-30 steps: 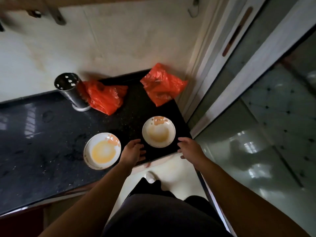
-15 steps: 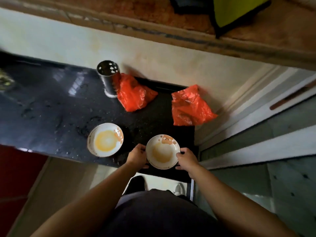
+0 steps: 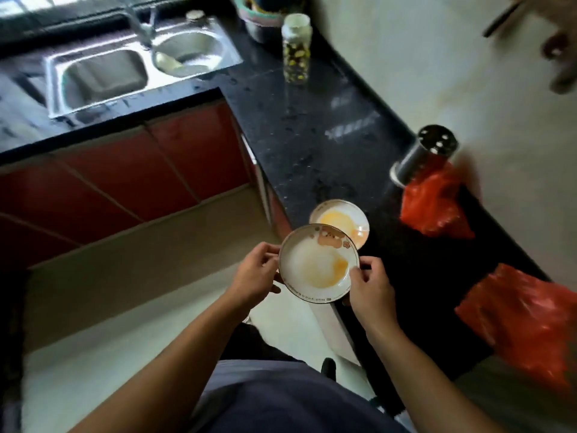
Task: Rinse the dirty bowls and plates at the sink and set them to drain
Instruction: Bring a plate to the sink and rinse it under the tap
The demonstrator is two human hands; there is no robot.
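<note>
left hand (image 3: 256, 273), right hand (image 3: 368, 285): grip on held plate (image 3: 315, 264) | second plate (image 3: 340, 220) behind — on counter (image 3: 312, 126) | jar (image 3: 296, 51), maybe spices

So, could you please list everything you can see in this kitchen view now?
held plate: one, white with orange residue, raised between the hands
second plate: one, white with orange residue, on the countertop behind it
plastic bags: two, red-orange, countertop by the wall
utensil holder: one, steel, beside the farther bag
sink: one, steel, two basins, far left
faucet: one, metal, behind the sink
jar: one, yellow-and-dark patterned, countertop near the sink
cabinet doors: several, red, below the sink
hands: left hand and right hand, each gripping the held plate's rim
</note>
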